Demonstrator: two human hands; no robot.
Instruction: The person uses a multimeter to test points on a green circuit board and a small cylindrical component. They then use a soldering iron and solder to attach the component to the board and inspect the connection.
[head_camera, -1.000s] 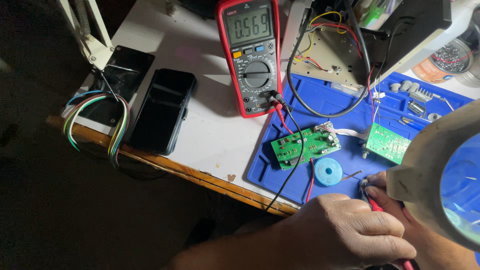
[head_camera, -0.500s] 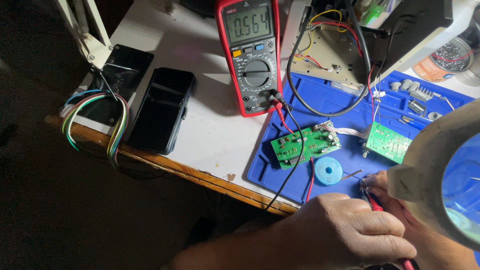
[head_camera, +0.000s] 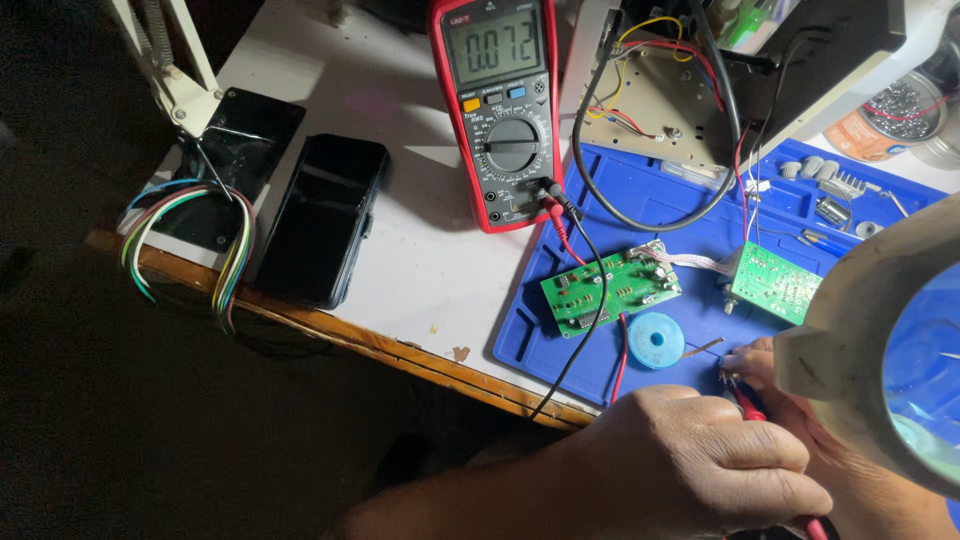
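Your left hand lies low at the near edge of the bench, fingers curled loosely closed over the shaft of a red test probe; your right hand is mostly hidden behind it and a magnifier lamp, fingertips pinched narrow around something small at the probe tip, though you cannot tell exactly what. Both hands meet over the near right part of a blue work mat, just beside a small blue solder-wick spool. As a judgement, probing is under way: the red-cased multimeter at the bench's far middle is switched on and showing a reading, its red and black leads plugged in and trailing toward you. Whether more points are left to test cannot be told. A green circuit board lies untouched on the mat, joined by a ribbon to a second green board beside the lamp. On the bench's left side sit two dark phones side by side, with a bundle of coloured wires hanging over the near edge. At the far right corner stands a round orange-labelled container holding small metal parts; its label is too blurred to describe further.
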